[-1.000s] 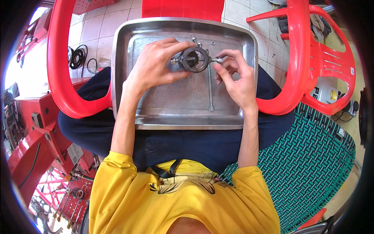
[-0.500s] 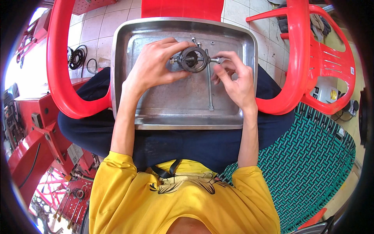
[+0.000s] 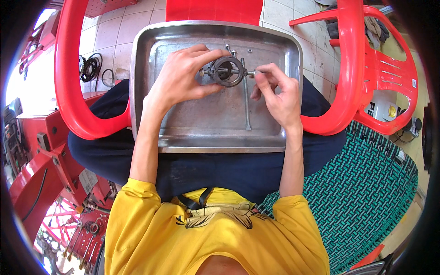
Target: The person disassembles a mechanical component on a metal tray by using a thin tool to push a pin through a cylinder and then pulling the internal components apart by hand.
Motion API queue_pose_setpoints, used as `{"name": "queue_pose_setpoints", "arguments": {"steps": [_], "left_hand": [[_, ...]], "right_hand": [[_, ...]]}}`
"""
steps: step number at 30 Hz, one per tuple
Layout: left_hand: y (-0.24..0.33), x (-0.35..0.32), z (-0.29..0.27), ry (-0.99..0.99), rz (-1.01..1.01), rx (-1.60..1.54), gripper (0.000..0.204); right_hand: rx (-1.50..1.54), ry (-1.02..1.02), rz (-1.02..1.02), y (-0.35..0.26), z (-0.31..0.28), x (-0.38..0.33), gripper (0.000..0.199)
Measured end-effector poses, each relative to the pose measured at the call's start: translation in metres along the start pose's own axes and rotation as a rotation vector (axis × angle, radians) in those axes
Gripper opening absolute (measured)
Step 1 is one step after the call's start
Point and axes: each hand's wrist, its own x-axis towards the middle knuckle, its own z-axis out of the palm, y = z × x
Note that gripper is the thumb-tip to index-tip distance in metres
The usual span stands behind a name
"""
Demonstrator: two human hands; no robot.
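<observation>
My left hand (image 3: 184, 75) grips a dark ring-shaped metal part (image 3: 235, 84) from its left side, thumb below and fingers above. A bolt (image 3: 250, 72) sticks out of the ring's right side, and a nut or bolt head (image 3: 202, 72) shows at its left. The thumb and index finger of my right hand (image 3: 280, 94) pinch the bolt's outer end. Beneath them is a metal tray (image 3: 197, 149) resting across my lap. In it lies a long thin steel rod (image 3: 248, 107), beside more bolts (image 3: 228, 47) behind the ring and a small nut (image 3: 250, 50).
Red plastic chair arms (image 3: 341, 82) flank the tray. Another red chair (image 3: 389, 68) stands at right above a green woven seat (image 3: 366, 197). At left are red metal machinery (image 3: 41, 137) and black coiled parts (image 3: 91, 68) on the tiled floor (image 3: 107, 34).
My right thumb and index finger have closed onto the bolt's end; they were looser and blurred before. The ring has tilted slightly, and my left hand stays in place.
</observation>
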Motion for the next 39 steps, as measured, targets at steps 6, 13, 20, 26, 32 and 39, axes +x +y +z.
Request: {"name": "queue_pose_setpoints", "arguments": {"steps": [6, 13, 20, 26, 32, 39], "left_hand": [[0.002, 0.001, -0.002, -0.004, 0.002, -0.01, 0.065], [-0.001, -0.001, 0.001, 0.014, 0.003, -0.008, 0.063], [0.0, 0.0, 0.0, 0.002, 0.0, -0.004, 0.065], [0.0, 0.0, 0.0, -0.022, 0.002, -0.007, 0.065], [-0.001, 0.0, 0.001, 0.008, 0.011, -0.018, 0.064], [-0.004, -0.001, 0.003, 0.014, 0.034, -0.023, 0.066]], "right_hand": [[0.027, -0.022, 0.021, 0.002, -0.001, 0.001, 0.026], [0.0, 0.064, -0.071, -0.002, 0.003, 0.002, 0.024], [0.007, 0.064, -0.039, -0.004, 0.001, 0.001, 0.02], [0.089, 0.031, 0.065, 0.006, 0.0, 0.0, 0.023], [0.019, 0.015, -0.005, -0.002, 0.0, 0.0, 0.026], [0.031, 0.021, 0.007, -0.004, -0.001, -0.001, 0.023]]}}
